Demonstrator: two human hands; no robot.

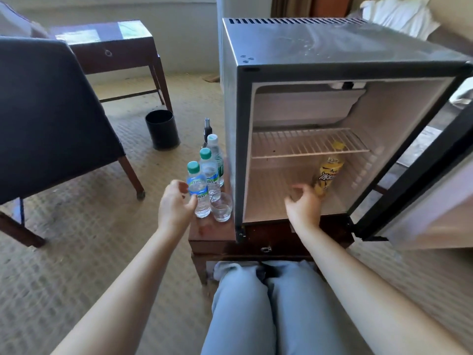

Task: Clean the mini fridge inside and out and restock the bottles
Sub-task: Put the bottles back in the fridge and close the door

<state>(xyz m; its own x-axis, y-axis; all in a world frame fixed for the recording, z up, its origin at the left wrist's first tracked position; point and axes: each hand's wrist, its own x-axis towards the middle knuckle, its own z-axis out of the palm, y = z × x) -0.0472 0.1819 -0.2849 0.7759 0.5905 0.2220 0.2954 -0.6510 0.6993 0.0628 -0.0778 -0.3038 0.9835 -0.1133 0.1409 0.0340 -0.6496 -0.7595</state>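
Yellow bottle [329,172] stands upright on the fridge [332,47] floor, right side, under the wire shelf [307,143], which is bare.

Step in hand, by judgement: restocking. One bottle in, three water bottles out.

Right hand [304,206]: at the front of the fridge floor, fingers loosely curled and released, grasping nothing. Fingertips lie just beside the yellow bottle's base; contact cannot be told.

Left hand [175,206]: left of the fridge, curled round the near bottle [198,190], thumb against its lower body. Two more bottles [210,172] stand behind it in a row along the fridge's left wall.

Next move likely calls for a lift clear of the glass [222,208], which stands just beside the near bottle on the fridge side, then a swing right round the fridge's front left edge.

Room: door [422,175] swung wide to the right; the fridge floor left of the yellow bottle is free. Table [212,231] edge runs close in front of the glass.
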